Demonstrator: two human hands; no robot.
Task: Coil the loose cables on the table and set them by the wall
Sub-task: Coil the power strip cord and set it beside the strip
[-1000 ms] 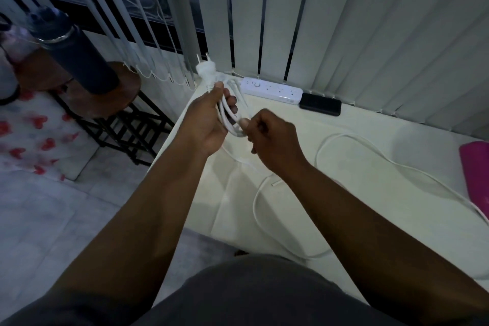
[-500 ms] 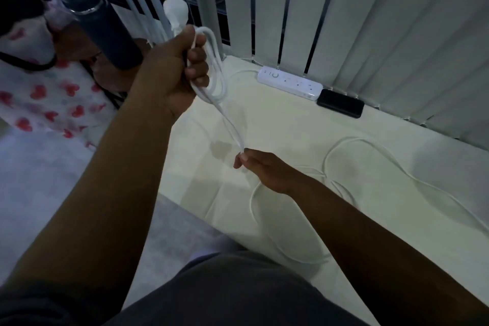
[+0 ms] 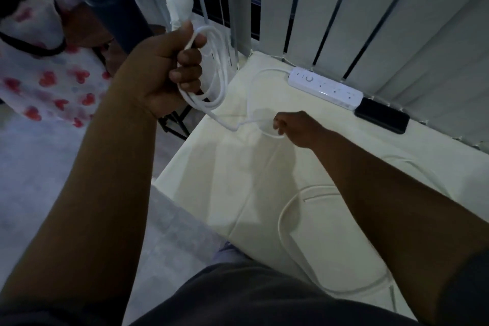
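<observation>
The left hand (image 3: 161, 74), now raised, gripped several loops of white cable (image 3: 219, 79) above the table (image 3: 211, 167) edge, while the right hand (image 3: 299, 128) had slid apart along it, pinching slack low over the table, ready for another loop.

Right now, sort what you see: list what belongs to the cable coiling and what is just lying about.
In the job: white cable, partly coiled in the left hand, its slack pinched by the right hand; its plug; power strip by the blinds; table.
Lying about: black device, dark bottle, heart-print cloth.
</observation>
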